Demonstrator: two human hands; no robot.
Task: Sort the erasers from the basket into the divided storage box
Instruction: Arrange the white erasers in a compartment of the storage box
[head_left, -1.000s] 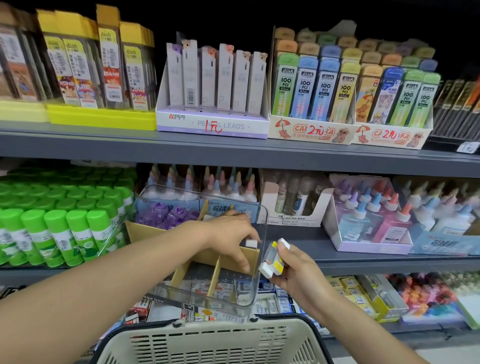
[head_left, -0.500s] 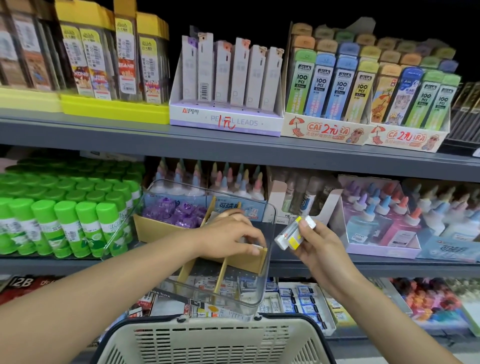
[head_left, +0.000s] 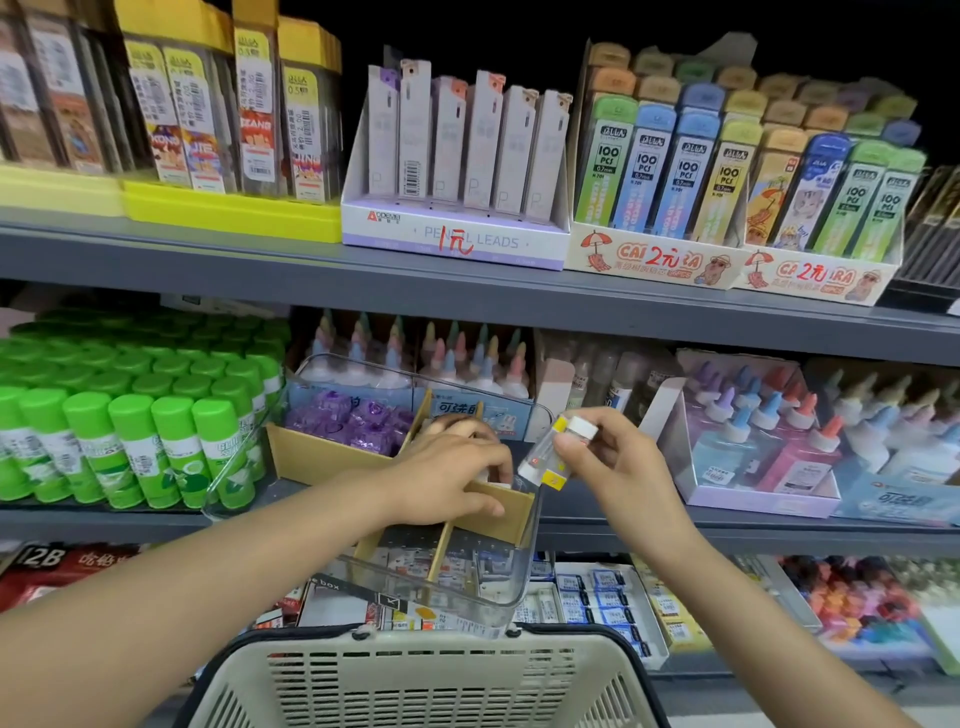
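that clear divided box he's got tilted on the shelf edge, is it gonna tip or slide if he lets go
Probably yes. The clear divided box sits tilted, its near end hanging past the shelf over the basket, so it looks apt to slide down. The left hand presses on a cardboard divider, seemingly steadying it. Its smooth plastic looks rigid, light and slippery.

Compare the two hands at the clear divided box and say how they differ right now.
The left hand reaches down inside the storage box, fingers at a cardboard divider; the right hand is raised beside the box rim. The right hand pinches a yellow-and-white eraser; what the left hand's fingertips hold, if anything, is hidden. Both are bare and above the basket.
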